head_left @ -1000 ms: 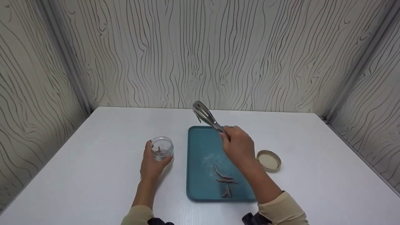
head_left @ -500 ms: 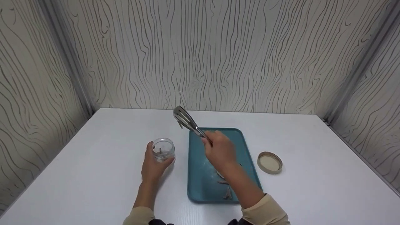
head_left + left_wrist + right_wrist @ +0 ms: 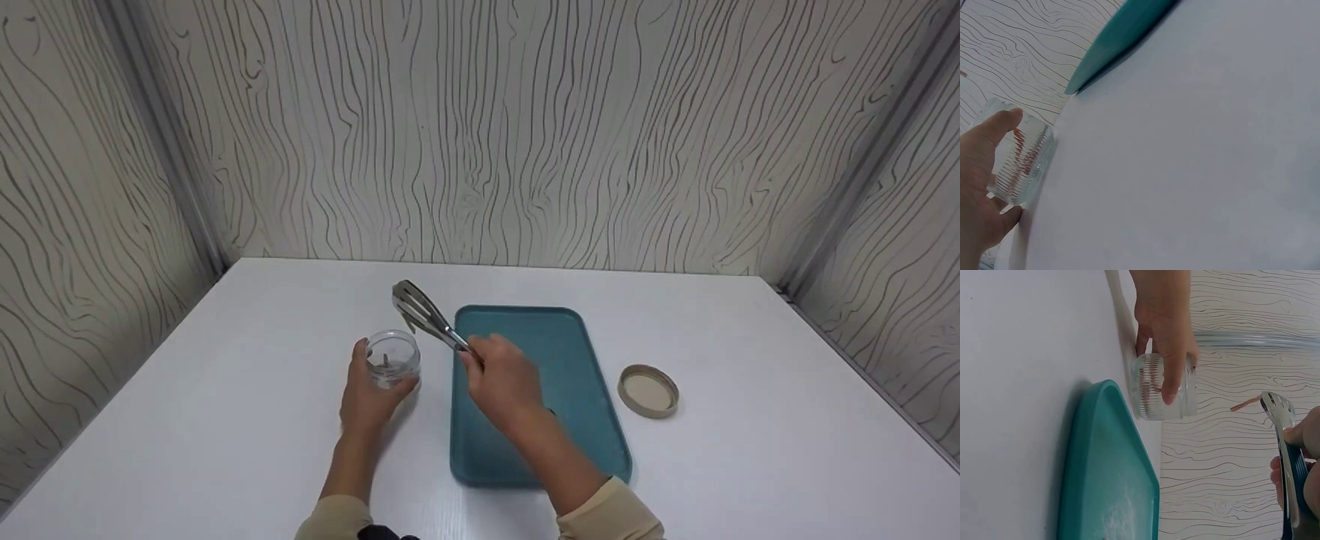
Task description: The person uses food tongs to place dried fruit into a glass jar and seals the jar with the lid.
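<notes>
My left hand (image 3: 367, 397) grips a clear ribbed glass jar (image 3: 395, 366) that stands open-topped on the table; thumb and fingers lie around its side. Reddish-brown strips (image 3: 1148, 382) show inside the jar in the right wrist view. My right hand (image 3: 506, 380) holds metal tongs (image 3: 429, 311) with slotted heads, above and just right of the jar. From the tongs' tips hangs one thin reddish-brown strip (image 3: 1246, 404), clear of the jar's rim. My right forearm hides most of whatever lies on the near part of the teal tray (image 3: 517, 322).
Right of the tray lies a round beige lid (image 3: 649, 391), inner side up. White powdery marks (image 3: 1120, 517) show on the tray in the right wrist view. A wood-grain patterned panel (image 3: 480, 135) stands behind the white table (image 3: 225, 375), with more panels at both sides.
My right hand has carried the tongs and the strip leftward and down, from over the tray to near the jar. My left hand keeps its grip on the jar in place.
</notes>
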Tool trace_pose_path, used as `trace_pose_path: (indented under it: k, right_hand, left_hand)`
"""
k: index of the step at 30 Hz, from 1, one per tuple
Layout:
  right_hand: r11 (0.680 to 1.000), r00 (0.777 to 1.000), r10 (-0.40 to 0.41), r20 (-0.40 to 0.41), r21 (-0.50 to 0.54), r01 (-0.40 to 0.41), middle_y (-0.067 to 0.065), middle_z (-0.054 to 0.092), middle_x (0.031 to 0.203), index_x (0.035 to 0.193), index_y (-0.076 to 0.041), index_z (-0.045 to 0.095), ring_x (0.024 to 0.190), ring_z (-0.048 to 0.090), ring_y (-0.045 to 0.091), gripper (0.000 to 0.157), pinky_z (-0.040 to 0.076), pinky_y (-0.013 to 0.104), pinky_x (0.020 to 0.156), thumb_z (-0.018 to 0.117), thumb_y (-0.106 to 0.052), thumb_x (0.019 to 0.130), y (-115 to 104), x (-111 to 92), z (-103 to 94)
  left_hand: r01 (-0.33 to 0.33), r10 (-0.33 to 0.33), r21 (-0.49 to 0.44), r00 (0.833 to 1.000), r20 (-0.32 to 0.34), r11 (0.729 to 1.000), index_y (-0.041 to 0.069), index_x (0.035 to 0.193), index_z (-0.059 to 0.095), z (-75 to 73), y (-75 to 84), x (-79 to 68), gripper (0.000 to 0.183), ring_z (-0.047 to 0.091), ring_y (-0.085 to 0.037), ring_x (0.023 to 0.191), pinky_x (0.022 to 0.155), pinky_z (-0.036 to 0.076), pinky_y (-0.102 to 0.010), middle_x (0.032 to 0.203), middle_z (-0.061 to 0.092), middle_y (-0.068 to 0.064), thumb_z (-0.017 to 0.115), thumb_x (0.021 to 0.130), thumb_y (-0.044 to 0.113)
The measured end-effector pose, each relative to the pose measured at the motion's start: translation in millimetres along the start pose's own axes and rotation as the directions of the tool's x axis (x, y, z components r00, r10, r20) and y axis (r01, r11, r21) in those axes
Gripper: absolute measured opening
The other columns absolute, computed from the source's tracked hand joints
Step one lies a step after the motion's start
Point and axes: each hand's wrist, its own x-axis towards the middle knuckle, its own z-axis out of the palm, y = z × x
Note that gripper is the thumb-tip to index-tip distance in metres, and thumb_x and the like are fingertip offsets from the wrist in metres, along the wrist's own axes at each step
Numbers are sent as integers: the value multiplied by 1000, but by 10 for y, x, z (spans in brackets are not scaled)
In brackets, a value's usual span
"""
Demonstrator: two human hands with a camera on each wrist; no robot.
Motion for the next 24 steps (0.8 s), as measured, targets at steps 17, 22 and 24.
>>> trace_pose_path:
  k: [17, 22, 24]
  right_hand:
    - [998, 999, -12, 46, -63, 15, -4, 40, 59, 74, -12, 60, 50, 41, 11, 6, 35, 24, 41, 61, -15, 79, -20, -105, 242]
    - [994, 998, -19, 57, -102, 25, -3, 41, 59, 74, -12, 61, 51, 46, 14, 5, 36, 27, 41, 62, -15, 78, -6, -132, 280]
    - [994, 997, -6, 71, -112, 14, -3, 42, 60, 75, -12, 62, 53, 47, 14, 5, 37, 27, 42, 61, -16, 78, 4, -139, 288]
  left_hand:
    - [-42, 41, -20, 999, -35, 999, 12, 131, 25, 1, -11, -4, 85, 33, -30, 118, 91, 28, -49, 130, 36, -14, 74, 64, 28]
    - [-40, 39, -19, 999, -31, 999, 12, 131, 25, 7, -15, -3, 85, 33, -30, 118, 91, 29, -49, 130, 37, -15, 74, 64, 28]
    - [-38, 37, -12, 999, -29, 999, 12, 132, 25, 9, -15, -2, 85, 33, -31, 118, 91, 29, -49, 130, 36, -15, 73, 64, 28]
